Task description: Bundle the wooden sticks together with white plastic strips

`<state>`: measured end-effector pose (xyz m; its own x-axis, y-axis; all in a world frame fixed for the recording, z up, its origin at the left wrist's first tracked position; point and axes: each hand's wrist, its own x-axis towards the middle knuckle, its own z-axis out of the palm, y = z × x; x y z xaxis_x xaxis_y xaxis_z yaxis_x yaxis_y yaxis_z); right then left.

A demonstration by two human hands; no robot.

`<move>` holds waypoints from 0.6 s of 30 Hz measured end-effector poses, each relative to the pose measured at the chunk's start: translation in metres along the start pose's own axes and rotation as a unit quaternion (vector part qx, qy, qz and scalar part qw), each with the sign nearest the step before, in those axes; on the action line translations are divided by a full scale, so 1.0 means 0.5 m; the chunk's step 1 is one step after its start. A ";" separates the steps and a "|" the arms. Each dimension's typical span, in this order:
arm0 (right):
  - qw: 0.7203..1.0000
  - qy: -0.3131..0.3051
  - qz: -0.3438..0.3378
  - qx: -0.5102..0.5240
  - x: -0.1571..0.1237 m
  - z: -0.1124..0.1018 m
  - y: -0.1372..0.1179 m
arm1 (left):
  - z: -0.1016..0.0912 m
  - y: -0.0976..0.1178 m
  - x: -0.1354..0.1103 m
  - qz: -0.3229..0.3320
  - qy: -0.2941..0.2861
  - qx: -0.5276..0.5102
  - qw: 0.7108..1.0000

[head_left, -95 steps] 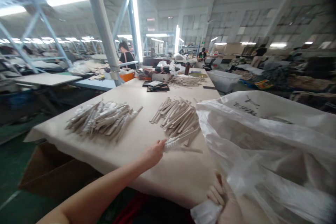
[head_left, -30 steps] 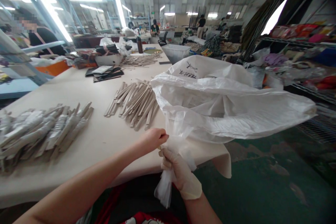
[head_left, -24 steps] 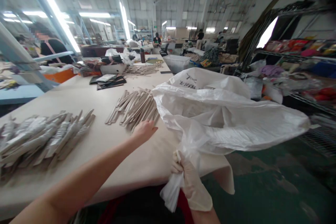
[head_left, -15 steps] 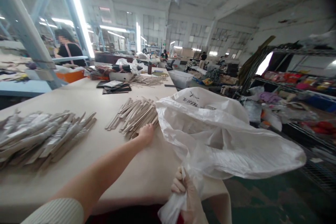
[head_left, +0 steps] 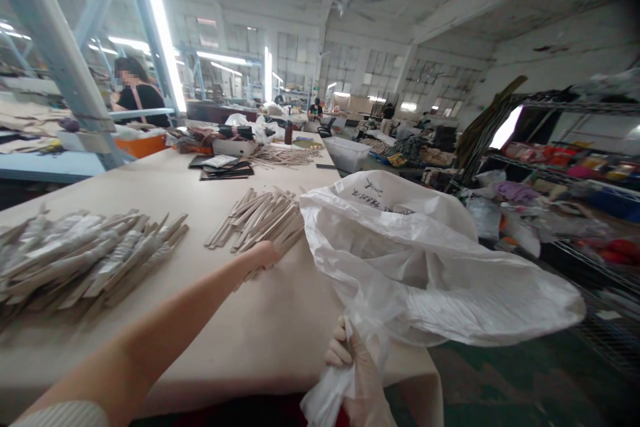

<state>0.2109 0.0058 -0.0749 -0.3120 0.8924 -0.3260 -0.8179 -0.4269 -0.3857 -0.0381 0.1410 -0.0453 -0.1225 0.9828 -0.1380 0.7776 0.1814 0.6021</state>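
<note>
My left hand [head_left: 263, 255] is closed over the near end of a pile of flat beige strips [head_left: 265, 217] on the table. Strip ends poke out beneath it, and its fingertips are mostly hidden. Close to the table's front edge, my right hand [head_left: 350, 363], in a pale glove, grips a gathered fold of thin white plastic. That fold joins a large white plastic bag [head_left: 450, 287] with dark handwriting, which lies with its mouth spread over the table's right corner. Further left is a bigger heap of similar strips in bundles wrapped with clear film [head_left: 95, 257].
On the pale-covered table [head_left: 210, 340], dark flat pieces [head_left: 225, 167] and more strips [head_left: 285, 155] lie farther back. A blue-grey metal frame [head_left: 65, 60] rises at left, near a seated person [head_left: 143, 97]. Wire shelves [head_left: 605, 180] full of bags stand at right. A white bin [head_left: 347, 152] sits beyond the table.
My left hand has shifted a little left and toward me along the strips. My right hand keeps its grip on the bag. The view has turned slightly.
</note>
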 end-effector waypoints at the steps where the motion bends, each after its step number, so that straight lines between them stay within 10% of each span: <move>1: 1.000 -0.002 0.000 0.004 0.002 -0.002 0.001 | -0.010 -0.012 -0.016 -0.017 -0.018 -0.033 0.999; 10: 0.999 -0.003 0.025 0.020 0.036 -0.002 0.031 | -0.064 -0.084 -0.205 -0.014 0.048 -0.247 0.968; 18: 0.999 0.022 0.024 0.008 0.023 0.023 0.043 | -0.056 -0.071 -0.210 -0.003 0.135 -0.288 0.948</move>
<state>0.1842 0.0083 -0.0769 -0.3290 0.8638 -0.3816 -0.8109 -0.4655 -0.3546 -0.0699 0.0324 -0.0303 -0.3388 0.9407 0.0165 0.3208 0.0990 0.9420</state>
